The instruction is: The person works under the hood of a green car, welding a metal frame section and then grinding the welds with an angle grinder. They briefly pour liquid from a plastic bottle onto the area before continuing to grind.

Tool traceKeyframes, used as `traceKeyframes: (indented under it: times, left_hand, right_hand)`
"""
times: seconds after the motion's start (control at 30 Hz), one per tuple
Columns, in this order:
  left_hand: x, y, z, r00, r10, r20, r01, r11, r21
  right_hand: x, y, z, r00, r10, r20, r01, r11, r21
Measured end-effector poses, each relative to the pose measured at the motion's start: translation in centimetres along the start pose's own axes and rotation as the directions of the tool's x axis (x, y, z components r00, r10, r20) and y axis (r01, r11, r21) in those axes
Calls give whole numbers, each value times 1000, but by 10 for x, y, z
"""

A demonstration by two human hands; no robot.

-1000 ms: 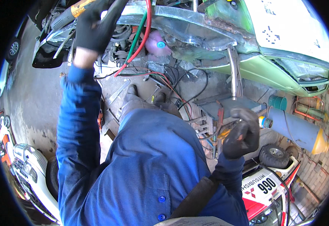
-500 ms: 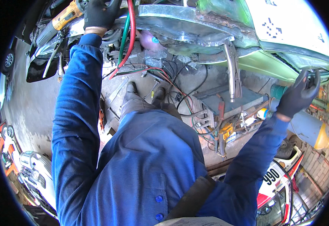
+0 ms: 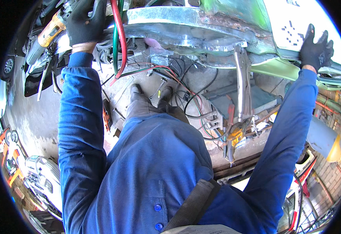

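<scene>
1. Right hand in black glove (image 3: 314,50): 0.5 s ago lower, beside the green car's window; now at the lower edge of the white flat panel marked with black squares (image 3: 303,17). Fingers spread, grip holding nothing.
2. Left hand in black glove (image 3: 84,25): still at the bodywork, beside the head of the yellow-and-grey elongated power tool (image 3: 47,35). Cannot tell whether its grip is closed on anything.
3. Red flexible hose (image 3: 121,43): hangs right of left hand, as before.
4. Purple rounded container (image 3: 153,43): blue-green cap now hidden.
5. Long silver metal clamp (image 3: 240,74): unchanged, on bodywork's lower edge.
</scene>
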State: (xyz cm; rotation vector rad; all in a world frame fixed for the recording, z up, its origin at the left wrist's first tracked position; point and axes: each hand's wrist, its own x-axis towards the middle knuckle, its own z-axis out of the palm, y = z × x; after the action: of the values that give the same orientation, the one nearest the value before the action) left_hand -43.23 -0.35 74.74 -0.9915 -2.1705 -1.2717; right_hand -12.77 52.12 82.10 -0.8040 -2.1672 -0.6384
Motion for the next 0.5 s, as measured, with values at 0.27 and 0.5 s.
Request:
traceKeyframes:
  times: [0.27, 0.5]
  left_hand:
    - [-4, -26, -4, 994, 98, 46, -101, 992, 78]
    - [-6, -33, -5, 984, 170, 57, -179, 963, 202]
  right_hand:
    - [-6, -6, 0, 999, 47, -19, -46, 998, 47]
    - [-7, -12, -4, 997, 58, -48, -54, 995, 86]
